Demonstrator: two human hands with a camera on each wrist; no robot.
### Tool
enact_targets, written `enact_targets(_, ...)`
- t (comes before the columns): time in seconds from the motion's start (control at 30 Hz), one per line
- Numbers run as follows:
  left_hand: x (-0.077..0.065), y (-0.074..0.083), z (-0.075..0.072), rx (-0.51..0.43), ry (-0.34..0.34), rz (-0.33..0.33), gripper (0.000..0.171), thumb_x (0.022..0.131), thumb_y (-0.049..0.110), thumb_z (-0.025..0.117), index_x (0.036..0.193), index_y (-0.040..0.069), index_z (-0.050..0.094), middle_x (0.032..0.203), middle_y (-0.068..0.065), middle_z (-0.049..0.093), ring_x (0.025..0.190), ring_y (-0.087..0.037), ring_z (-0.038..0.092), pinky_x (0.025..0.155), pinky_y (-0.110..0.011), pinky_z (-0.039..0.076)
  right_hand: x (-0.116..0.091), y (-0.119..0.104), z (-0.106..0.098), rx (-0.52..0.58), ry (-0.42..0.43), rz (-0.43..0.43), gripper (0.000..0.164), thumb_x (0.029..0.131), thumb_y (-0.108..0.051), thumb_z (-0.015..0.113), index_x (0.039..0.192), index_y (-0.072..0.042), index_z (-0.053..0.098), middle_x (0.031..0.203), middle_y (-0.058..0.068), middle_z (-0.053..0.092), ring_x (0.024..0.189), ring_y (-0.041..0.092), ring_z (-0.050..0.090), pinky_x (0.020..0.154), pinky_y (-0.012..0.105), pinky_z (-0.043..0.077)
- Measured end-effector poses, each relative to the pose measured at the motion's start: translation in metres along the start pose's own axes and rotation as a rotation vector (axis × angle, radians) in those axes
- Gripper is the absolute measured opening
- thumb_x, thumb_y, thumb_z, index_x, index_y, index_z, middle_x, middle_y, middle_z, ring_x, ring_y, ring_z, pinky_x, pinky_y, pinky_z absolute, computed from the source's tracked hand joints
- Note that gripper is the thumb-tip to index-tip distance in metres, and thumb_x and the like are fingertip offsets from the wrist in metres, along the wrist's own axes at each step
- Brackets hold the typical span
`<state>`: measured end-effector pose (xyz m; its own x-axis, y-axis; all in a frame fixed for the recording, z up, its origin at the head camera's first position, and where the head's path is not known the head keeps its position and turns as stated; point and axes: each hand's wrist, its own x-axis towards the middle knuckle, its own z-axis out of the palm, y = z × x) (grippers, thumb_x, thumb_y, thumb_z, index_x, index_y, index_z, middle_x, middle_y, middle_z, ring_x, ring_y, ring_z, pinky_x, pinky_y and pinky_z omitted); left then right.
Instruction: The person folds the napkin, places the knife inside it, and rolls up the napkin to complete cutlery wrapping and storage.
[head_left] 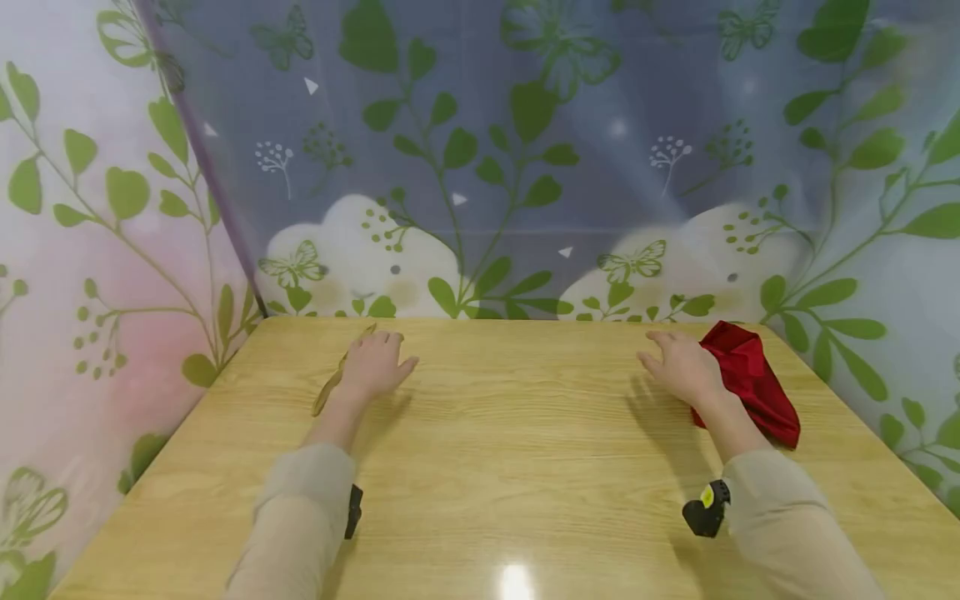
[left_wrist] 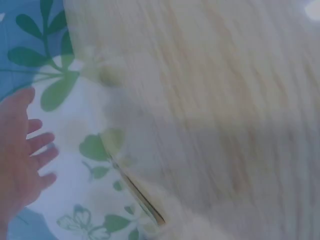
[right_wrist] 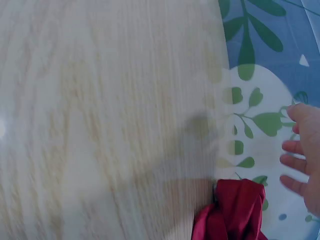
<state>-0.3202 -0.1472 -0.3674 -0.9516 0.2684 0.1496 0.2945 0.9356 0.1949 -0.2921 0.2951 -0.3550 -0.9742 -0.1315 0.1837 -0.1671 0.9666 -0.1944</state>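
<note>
My left hand [head_left: 372, 363] hovers above the table on the left, fingers loosely extended and holding nothing. Beneath and beside it lies a long, thin golden-brown object [head_left: 325, 395], partly hidden by the hand and wrist; its kind is unclear. The left wrist view shows this slim object [left_wrist: 140, 197] with a dark line along it. On the right, my right hand [head_left: 683, 367] is held over the table with relaxed fingers, nothing in its grasp. Just beside it is a crumpled, shiny red cloth [head_left: 757, 387], partly covered by the forearm. That red cloth [right_wrist: 235, 207] also appears in the right wrist view.
Both things lie on a light wood-grain table [head_left: 517, 433]. A printed curtain [head_left: 480, 167] with leaves and butterflies hangs along the far edge and both sides. A black wrist camera [head_left: 707, 510] sits at the right sleeve, another [head_left: 354, 511] at the left.
</note>
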Motion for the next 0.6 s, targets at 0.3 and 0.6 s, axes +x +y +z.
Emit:
enact_targets(0.3,0.021,0.051,-0.001,-0.050,0.234,0.206,0.036,0.090,0.018,0.055,0.057,0.012,0.042,0.052,0.001,0.041,0.046,-0.013,0.036,0.045,-0.027,0.032,-0.004,0.020,-0.021,0.041,0.183,0.005,0.027,0.094,-0.023,0.051,0.076,-0.005,0.059,0.061,0.006,0.053,0.053,0.023,0.047,0.045,0.034,0.035)
enact_targets(0.6,0.029,0.127,0.007,0.030,0.199,0.329,0.048,0.094,0.028,0.050,0.050,0.018,0.035,0.044,0.008,0.030,0.039,-0.007,0.025,0.039,-0.021,0.021,-0.016,0.048,-0.044,0.076,0.205,0.099,0.037,0.097,-0.031,0.044,0.078,-0.003,0.060,0.058,0.006,0.047,0.060,0.026,0.045,0.055,0.036,0.031)
